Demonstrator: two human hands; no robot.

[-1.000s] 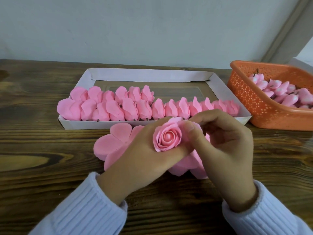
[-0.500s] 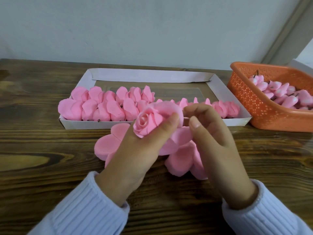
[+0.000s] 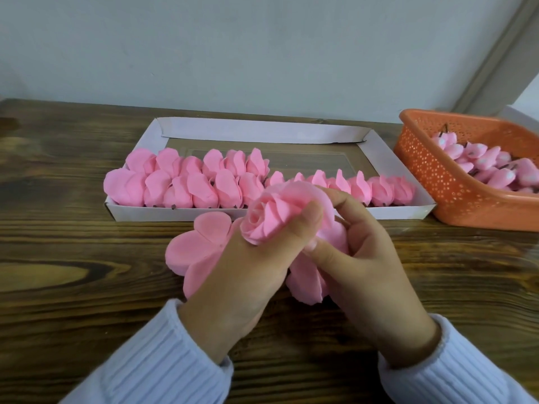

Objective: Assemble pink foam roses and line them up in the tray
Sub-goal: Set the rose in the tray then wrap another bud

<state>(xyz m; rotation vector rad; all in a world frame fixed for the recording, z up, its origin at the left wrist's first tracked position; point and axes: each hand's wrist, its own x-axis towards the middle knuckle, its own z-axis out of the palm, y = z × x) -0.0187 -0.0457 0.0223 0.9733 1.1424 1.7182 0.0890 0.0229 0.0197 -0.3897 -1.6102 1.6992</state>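
My left hand (image 3: 248, 269) grips a pink foam rose (image 3: 277, 212) just in front of the tray, its bloom tilted to the left. My right hand (image 3: 367, 258) pinches the rose's outer petals from the right and underneath. Flat pink petal pieces (image 3: 195, 246) lie on the table under both hands, partly hidden. The white cardboard tray (image 3: 262, 129) behind holds two rows of finished pink roses (image 3: 186, 182): the front row spans the tray, the back row covers only the left part.
An orange perforated basket (image 3: 437, 182) with several pink rose buds (image 3: 481, 164) stands at the right, beside the tray. The dark wooden table (image 3: 64, 258) ends at a pale wall behind. The tray's rear right part shows its bare bottom.
The rose has been lifted and turned from facing up to facing left. My right hand's fingers have slid from its top to its underside.
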